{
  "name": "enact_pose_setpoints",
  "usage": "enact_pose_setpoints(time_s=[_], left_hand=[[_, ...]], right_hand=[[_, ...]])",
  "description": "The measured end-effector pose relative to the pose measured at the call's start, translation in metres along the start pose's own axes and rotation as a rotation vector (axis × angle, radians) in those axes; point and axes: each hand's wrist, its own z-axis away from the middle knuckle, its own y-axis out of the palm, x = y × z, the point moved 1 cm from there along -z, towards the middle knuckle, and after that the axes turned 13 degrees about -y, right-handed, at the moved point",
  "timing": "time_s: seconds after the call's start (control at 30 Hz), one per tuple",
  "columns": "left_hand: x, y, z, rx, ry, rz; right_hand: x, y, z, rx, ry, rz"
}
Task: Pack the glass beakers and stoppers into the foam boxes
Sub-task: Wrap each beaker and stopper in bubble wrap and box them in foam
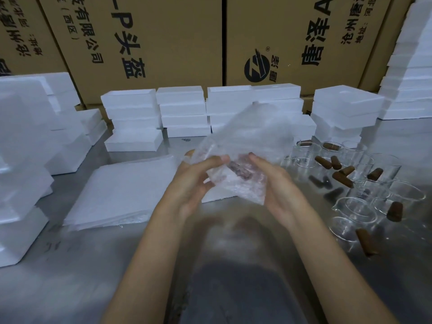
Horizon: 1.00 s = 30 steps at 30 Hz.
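The left hand (196,176) and the right hand (271,181) meet above the bench (70,288), both curled round a sheet of bubble wrap (240,146) with a brown stopper (238,170) showing dimly through it — I judge there is a beaker in the bundle too, though the blur hides any glass. The thumbs press the wrap inward from each side, most likely so the padding closes tight before it goes into foam.

Taking that bundle as the landmark: just beyond and beneath it lies a white foam box (217,195), close enough to receive it. To its left a stack of flat wrap sheets (121,192) sits within easy reach of the left hand. To its right stand the unpacked glass beakers (357,206) with loose stoppers (342,178) scattered among them — near the right hand for the next pick. Behind it, closed foam boxes (182,111) are piled against cardboard cartons (163,43).
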Motion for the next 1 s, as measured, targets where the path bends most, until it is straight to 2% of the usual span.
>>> enact_pose_setpoints(time_s=[0.13, 0.23, 0.4, 0.63, 0.73, 0.83, 0.9, 1.0], left_hand=[[0.008, 0.009, 0.001, -0.009, -0.100, -0.248], [0.009, 0.009, 0.003, -0.045, -0.140, -0.441], [0.012, 0.009, 0.001, -0.064, -0.114, -0.620], [0.022, 0.007, -0.005, -0.298, 0.073, -0.771], [0.024, 0.007, -0.009, -0.362, 0.081, -0.836], [0.027, 0.011, -0.011, -0.293, 0.016, -0.852], [0.028, 0.009, -0.012, -0.265, 0.015, -0.835], [0.025, 0.002, -0.014, -0.277, 0.008, -0.831]], right_hand=[[0.002, -0.017, -0.008, -0.216, -0.065, 0.266], [-0.003, -0.021, -0.011, -0.259, -0.135, 0.380], [-0.014, -0.024, -0.015, -0.104, -0.264, 0.629], [-0.021, -0.019, -0.012, 0.112, -0.297, 0.829], [-0.009, -0.015, -0.009, 0.108, -0.381, 0.715], [0.001, -0.010, -0.004, 0.130, -0.412, 0.585], [-0.003, -0.009, -0.003, 0.181, -0.395, 0.720], [-0.018, -0.009, -0.004, 0.257, -0.413, 1.123]])
